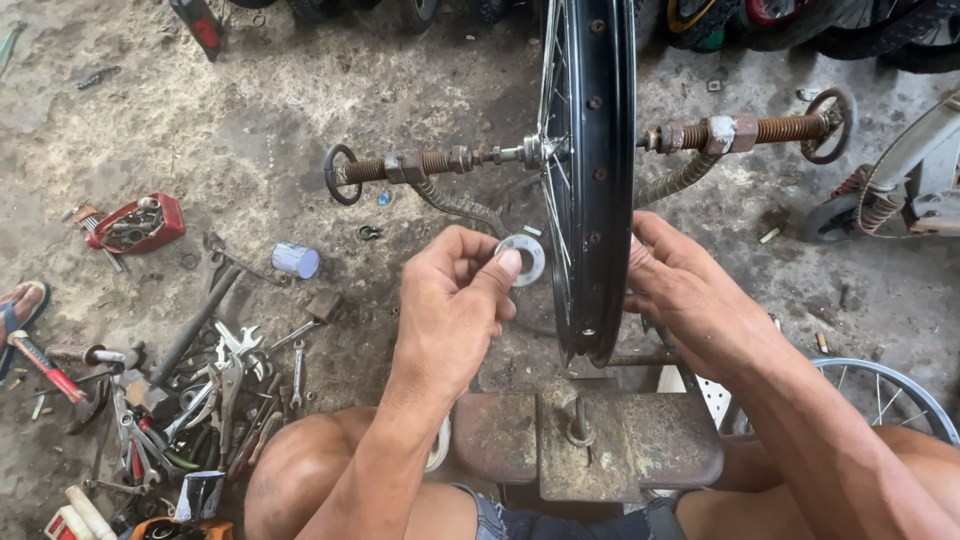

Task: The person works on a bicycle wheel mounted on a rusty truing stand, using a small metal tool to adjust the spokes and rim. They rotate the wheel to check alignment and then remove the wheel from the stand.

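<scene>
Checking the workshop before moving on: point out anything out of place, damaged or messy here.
Wrenches and pliers lie in a loose heap on the dirty concrete floor, lower left. The stand base looks rusted. The left hand pinches a ring beside the black rim; nothing looks broken.

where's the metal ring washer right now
In the head view, centre frame: the washer is pinched in the left hand, just left of the black wheel rim.

Your left hand (455, 300) raised mid-frame, back toward you, thumb and fingertips (508, 262) pinched together. Your right hand (690, 295) opposite, fingers extended leftward, loosely curled. Both forearms angle up from knees.
</scene>
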